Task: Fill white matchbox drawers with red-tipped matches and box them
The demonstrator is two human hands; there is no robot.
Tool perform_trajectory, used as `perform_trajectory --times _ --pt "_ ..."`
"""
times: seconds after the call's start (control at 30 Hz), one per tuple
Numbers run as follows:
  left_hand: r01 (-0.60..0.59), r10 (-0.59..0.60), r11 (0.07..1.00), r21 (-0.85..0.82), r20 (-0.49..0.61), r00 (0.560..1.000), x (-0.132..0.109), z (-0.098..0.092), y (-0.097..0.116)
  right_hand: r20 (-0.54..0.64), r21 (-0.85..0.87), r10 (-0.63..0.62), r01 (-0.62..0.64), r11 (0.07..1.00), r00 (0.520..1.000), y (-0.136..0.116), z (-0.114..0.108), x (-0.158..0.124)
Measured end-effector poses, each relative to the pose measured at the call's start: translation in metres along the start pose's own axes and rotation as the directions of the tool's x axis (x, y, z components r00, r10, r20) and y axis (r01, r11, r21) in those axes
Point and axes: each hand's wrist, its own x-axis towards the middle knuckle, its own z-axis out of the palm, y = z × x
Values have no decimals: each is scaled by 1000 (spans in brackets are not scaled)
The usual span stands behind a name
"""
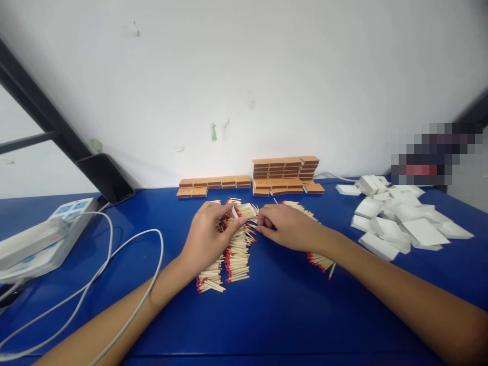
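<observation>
Rows of red-tipped matchsticks (237,256) lie in the middle of the blue table (267,315). My left hand (208,234) rests on them, its fingers closed around a small white matchbox tray (244,210) filled with matches. My right hand (287,226) lies beside it, fingertips pinched on a few matches at the tray's right end. More matches (320,260) lie under and behind my right wrist.
Stacks of orange matchbox sleeves (284,175) line the wall. A heap of white inner trays (396,218) lies at the right. At the left sit a white power strip (41,239), white cables (125,269) and a dark phone (104,178) leaning on the wall.
</observation>
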Motion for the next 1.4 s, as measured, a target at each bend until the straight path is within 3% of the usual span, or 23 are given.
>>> perform_trajectory --times 0.33,0.7,1.2,1.4 --pt "-1 0 1000 19 7 1000 1 -1 0 159 -105 96 -80 991 982 9 -17 -3" --pt "-35 35 999 15 6 999 1 -2 1 165 -3 26 -26 1000 986 14 -14 -5" --pt "-56 56 998 19 13 998 0 -1 1 157 35 52 -58 998 986 17 -26 -5" --pt "-35 35 999 18 25 999 -1 -1 0 77 70 67 -73 995 995 17 -40 -8"
